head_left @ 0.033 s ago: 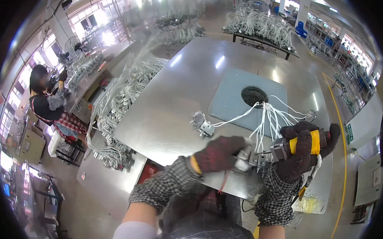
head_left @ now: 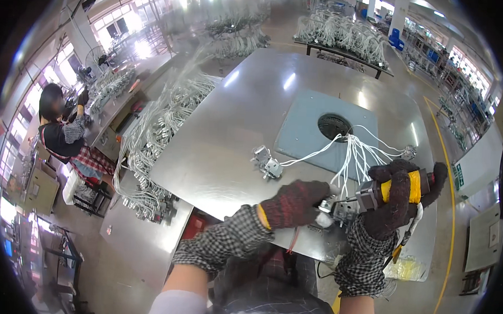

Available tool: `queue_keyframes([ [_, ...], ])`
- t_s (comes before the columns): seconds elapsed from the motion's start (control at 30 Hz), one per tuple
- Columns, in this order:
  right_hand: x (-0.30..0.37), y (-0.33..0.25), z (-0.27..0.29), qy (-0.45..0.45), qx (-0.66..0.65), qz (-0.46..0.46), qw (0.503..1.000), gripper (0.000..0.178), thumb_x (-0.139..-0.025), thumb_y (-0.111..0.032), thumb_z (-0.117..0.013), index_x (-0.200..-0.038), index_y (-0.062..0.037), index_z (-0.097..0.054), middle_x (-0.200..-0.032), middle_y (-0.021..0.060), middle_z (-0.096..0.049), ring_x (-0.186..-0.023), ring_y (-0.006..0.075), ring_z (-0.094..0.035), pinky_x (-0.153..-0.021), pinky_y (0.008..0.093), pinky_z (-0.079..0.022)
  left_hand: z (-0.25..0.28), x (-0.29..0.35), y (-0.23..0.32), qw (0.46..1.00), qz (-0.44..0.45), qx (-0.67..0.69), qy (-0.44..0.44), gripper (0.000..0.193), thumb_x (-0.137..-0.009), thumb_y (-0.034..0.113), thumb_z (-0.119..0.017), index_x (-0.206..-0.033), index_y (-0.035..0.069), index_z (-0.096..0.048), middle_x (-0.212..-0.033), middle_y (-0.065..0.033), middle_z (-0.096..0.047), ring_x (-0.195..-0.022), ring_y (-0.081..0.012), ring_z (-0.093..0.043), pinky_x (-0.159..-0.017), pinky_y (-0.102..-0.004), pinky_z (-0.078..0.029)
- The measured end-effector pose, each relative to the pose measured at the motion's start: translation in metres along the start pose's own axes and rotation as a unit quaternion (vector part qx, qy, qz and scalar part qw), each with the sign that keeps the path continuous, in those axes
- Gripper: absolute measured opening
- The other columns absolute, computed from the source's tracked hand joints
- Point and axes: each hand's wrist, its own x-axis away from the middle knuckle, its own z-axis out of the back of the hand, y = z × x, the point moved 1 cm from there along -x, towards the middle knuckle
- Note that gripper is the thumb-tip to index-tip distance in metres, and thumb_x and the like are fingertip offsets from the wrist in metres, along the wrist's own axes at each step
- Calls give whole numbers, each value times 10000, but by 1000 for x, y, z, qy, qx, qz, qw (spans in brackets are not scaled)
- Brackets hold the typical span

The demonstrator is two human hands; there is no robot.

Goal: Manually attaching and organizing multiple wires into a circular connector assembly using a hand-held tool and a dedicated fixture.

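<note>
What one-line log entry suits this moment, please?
maroon-gloved left hand: holding silvery metal part | dark-gloved right hand: gripping yellow-banded black tool

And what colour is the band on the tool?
The band is yellow; the head view shows it.

From the wearer's head, a fisheye camera looks down at the near left hand [head_left: 295, 204] and right hand [head_left: 392, 210]. Its wide view reaches a far pale column [head_left: 398, 19].

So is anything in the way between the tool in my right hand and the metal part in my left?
Nothing visible. The tool points toward the part in your left hand; whether they touch is unclear. White wires run down just beyond, but none visibly crosses between them.
</note>
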Motion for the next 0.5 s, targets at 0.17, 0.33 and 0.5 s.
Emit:
queue_keyframes([
  [0.17,6,-2,5,-10,6,-2,1000,780,-843,-92,-682,-1480,-104,-232,-903,157,-633,-670,232,-644,-625,390,-580,11,7,-3,999,8,40,-12,693,-678,325,-842,-1285,106,-589,-1060,-126,-684,-962,-292,-681,-830,-392,-538],
  [0.33,9,9,10,-47,-2,27,999,725,-838,-54,-644,-1454,-57,-261,-850,130,-628,-643,213,-634,-604,350,-560,-6,0,-11,990,-1,-140,-33,641,-646,406,-820,-1173,95,-627,-1004,-145,-682,-920,-331,-678,-788,-434,-536],
  [0.5,12,14,-4,-89,12,-12,996,748,-864,-54,-654,-1469,-54,-214,-874,158,-636,-666,206,-644,-604,349,-553,11,-3,-8,996,30,-75,-39,606,-639,385,-821,-1139,96,-638,-976,-133,-698,-930,-326,-683,-806,-417,-543],
])
